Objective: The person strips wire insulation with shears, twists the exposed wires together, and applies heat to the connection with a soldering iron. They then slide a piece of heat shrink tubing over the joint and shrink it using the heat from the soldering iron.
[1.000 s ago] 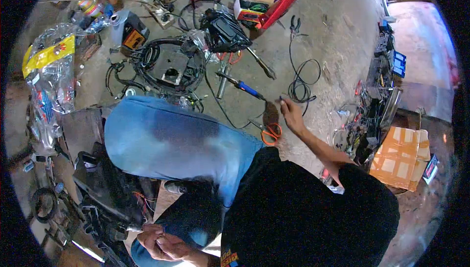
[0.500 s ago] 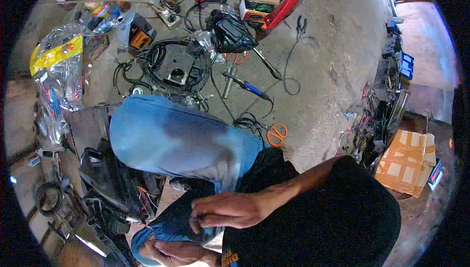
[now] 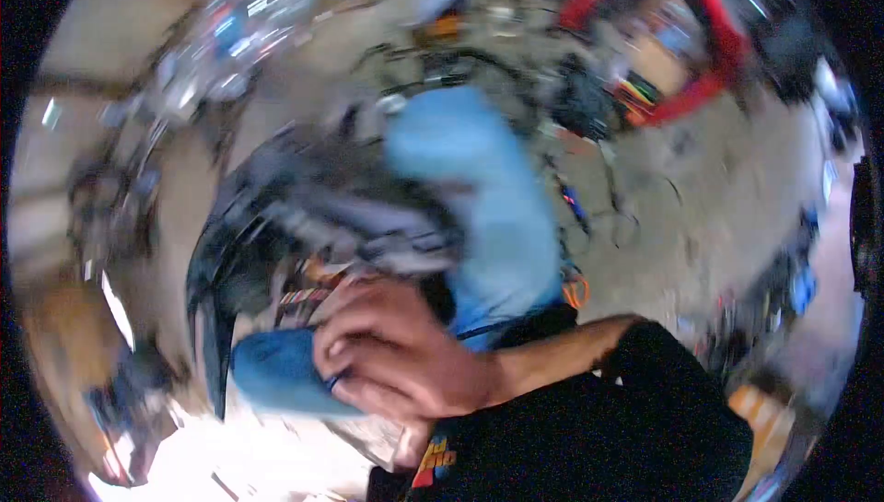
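My right hand (image 3: 396,350) is closed, its fingers curled in above the blue-jeans knee (image 3: 285,368). A small dark, thin thing (image 3: 334,379) shows at its fingertips, too blurred to name. Of my left hand only a bit of skin near the wrist (image 3: 412,442) shows under the right one; its fingers are hidden. Just beyond the right hand, several coloured wires (image 3: 304,297) come out of a large black plastic part (image 3: 249,226) lying along my legs.
Farther out on the floor are a red curved frame (image 3: 727,41), an open cardboard box (image 3: 658,64), a blue-handled tool (image 3: 575,205) and orange-handled scissors (image 3: 576,288). Clear plastic packaging (image 3: 244,32) lies at the upper left. Motion blurs much of the view.
My head view has swung, so the floor items sit farther right. My right hand has moved over the left, which is now mostly covered. The black part and its wires are nearer the hands.
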The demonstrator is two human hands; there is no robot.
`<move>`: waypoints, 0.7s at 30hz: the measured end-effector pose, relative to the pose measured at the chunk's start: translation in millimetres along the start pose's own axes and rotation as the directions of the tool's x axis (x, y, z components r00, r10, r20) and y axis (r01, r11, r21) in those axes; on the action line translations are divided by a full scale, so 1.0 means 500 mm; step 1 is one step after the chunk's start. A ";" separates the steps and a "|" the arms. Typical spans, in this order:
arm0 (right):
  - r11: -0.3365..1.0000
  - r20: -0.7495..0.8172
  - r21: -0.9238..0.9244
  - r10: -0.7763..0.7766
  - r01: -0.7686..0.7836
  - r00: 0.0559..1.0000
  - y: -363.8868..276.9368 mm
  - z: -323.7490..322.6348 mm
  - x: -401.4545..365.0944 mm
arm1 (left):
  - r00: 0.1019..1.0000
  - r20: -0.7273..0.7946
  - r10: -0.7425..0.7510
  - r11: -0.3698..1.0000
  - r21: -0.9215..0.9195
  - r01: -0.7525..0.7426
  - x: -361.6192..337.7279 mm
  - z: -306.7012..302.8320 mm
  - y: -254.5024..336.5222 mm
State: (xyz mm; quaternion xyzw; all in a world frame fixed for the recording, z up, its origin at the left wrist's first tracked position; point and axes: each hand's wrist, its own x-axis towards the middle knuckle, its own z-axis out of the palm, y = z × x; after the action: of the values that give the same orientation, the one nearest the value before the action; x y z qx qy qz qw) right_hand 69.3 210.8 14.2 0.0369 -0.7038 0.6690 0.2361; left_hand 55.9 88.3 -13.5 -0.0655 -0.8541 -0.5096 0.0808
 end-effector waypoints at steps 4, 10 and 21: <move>0.959 0.032 -0.279 -0.038 0.046 0.999 0.020 0.001 0.013 | 0.975 0.047 -0.218 0.902 -0.371 0.219 0.001 0.032 0.021; 0.953 0.009 -0.302 0.009 -0.006 1.000 0.018 -0.003 0.012 | 0.910 0.096 -0.404 0.689 -0.623 0.371 0.019 0.056 0.047; 0.918 0.038 -0.361 0.190 -0.164 0.981 0.024 -0.014 -0.018 | 0.901 0.090 -0.424 0.681 -0.624 0.383 0.018 0.067 0.027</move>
State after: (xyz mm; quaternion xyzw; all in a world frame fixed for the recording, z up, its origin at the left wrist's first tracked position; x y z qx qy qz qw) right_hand 74.6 216.3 -0.6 -0.0460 -0.8218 0.5472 0.1519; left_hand 47.4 124.3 -15.9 0.1168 -0.6249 -0.7712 -0.0334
